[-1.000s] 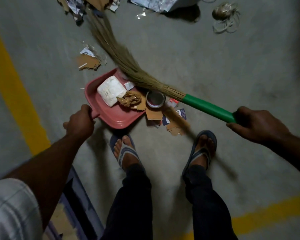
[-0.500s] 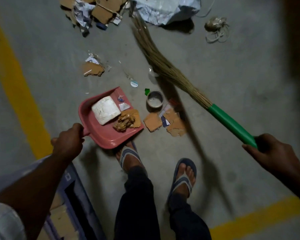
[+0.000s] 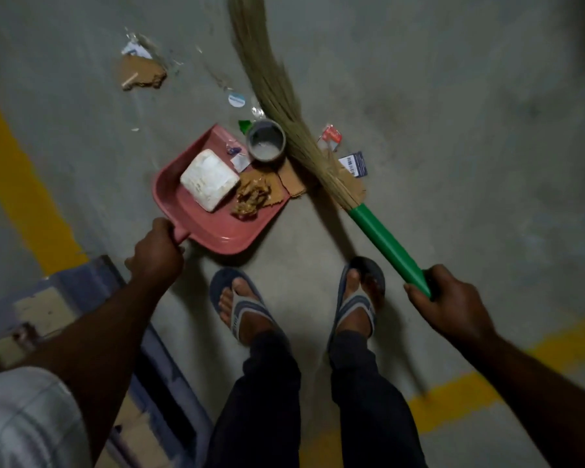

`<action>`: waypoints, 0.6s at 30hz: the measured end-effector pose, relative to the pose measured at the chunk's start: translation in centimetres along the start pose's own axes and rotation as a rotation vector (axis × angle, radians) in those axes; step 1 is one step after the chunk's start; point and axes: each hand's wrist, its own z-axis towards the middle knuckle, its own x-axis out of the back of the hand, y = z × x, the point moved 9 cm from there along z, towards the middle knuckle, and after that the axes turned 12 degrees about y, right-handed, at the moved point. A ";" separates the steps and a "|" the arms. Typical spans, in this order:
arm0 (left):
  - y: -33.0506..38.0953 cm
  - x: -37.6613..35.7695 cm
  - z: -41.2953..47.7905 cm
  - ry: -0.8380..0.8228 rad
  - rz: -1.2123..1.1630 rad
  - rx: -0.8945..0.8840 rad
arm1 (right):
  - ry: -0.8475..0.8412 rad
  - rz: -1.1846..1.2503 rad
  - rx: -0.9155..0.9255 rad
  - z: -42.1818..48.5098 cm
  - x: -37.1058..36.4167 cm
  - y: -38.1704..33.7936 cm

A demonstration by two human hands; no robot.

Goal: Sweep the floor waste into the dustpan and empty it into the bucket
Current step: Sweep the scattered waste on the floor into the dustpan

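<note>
Concrete floor [image 3: 453,163], grey and scuffed, fills the view, with 1 broad yellow stripe [image 3: 21,184] down its left side and another yellow stripe [image 3: 453,396] across the lower right corner. A blue box [image 3: 92,282] with brown card inside sits at the lower left edge, partly hidden by the left forearm. A torn cardboard piece [image 3: 142,74] lies well apart at the upper left.

The pink dustpan [image 3: 223,231] rests on the floor ahead of 2 sandalled feet [image 3: 240,309], its open lip facing right. Inside it lie a white block [image 3: 209,180] and a crumpled brown scrap [image 3: 252,197]. A round tin [image 3: 267,140] stands at the lip's far corner, and flat cardboard scraps [image 3: 293,180] lie just beside the lip.

The left hand [image 3: 156,255] reaches forward and down, fingers clenched around the dustpan's short handle. The right hand [image 3: 450,305] is wrapped around the end of the broom's green handle [image 3: 385,246], which slants up and left. The broom's straw bristles [image 3: 277,86], blurred, run from the handle past the tin toward the top edge, lying over the scraps to the right of the dustpan.
</note>
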 end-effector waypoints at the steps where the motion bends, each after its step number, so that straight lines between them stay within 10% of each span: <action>1: -0.1 0.0 0.1 0.010 -0.001 -0.007 | 0.004 0.014 -0.005 -0.3 -0.1 0.0; 18: -0.9 1.1 0.3 0.100 -0.090 -0.066 | 0.095 0.112 0.188 -1.5 2.9 -1.2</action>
